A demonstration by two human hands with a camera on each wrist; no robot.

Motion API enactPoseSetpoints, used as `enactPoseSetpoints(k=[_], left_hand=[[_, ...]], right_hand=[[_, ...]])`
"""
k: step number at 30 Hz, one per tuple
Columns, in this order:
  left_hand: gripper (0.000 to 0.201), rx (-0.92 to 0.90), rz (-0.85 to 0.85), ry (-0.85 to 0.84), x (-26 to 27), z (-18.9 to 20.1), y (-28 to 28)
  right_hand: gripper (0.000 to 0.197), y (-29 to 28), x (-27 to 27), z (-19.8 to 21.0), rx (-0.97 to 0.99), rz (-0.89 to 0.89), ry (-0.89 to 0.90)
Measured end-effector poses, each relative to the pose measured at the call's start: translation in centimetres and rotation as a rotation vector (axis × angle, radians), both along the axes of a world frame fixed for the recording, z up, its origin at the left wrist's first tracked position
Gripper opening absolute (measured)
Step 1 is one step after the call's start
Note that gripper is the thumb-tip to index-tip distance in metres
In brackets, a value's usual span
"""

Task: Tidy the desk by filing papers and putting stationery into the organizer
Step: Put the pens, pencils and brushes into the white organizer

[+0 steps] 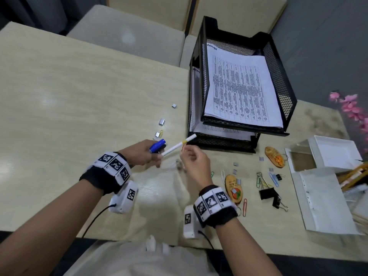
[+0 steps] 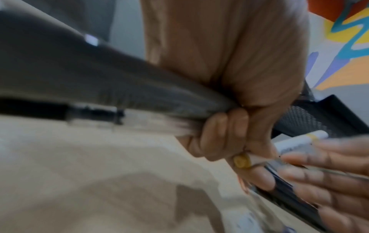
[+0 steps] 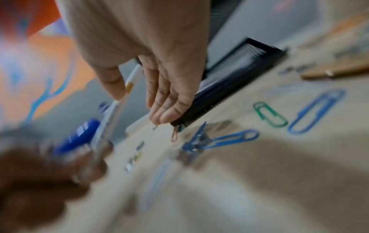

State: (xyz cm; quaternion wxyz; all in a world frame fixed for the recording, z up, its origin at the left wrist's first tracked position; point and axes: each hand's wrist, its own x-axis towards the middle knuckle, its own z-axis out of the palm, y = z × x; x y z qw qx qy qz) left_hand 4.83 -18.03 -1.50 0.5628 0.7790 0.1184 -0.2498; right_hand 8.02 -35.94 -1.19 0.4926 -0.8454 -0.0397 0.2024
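My left hand (image 1: 158, 154) grips two pens at once: a blue marker (image 1: 157, 146) and a white pen with a yellow band (image 1: 179, 145), whose tip points toward the black mesh tray (image 1: 225, 143). The left wrist view shows my left hand's curled fingers (image 2: 225, 137) round the white pen (image 2: 299, 140). My right hand (image 1: 185, 154) is just right of the pen with its fingers relaxed. In the right wrist view my right thumb (image 3: 113, 83) lies against the white pen (image 3: 119, 107) and the fingers (image 3: 169, 100) stretch out straight, holding nothing. The tray's two tiers hold printed papers (image 1: 239, 90).
A white organizer (image 1: 322, 196) with pencils (image 1: 352, 176) stands at the right edge. Between it and my right hand lie paper clips (image 1: 272, 179), black binder clips (image 1: 267, 193) and two wooden tags (image 1: 233, 186). Small staple blocks (image 1: 161, 122) lie left of the tray. Pink flowers (image 1: 350, 106) stand far right.
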Motion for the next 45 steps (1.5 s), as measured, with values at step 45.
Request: enactPoseSetpoints(k=[45], left_hand=[[0.051,0.335,-0.406,-0.691,20.0,7.1,-50.1]], right_hand=[[0.018,-44.0,13.4,8.1,-0.448,-0.62,-0.361]])
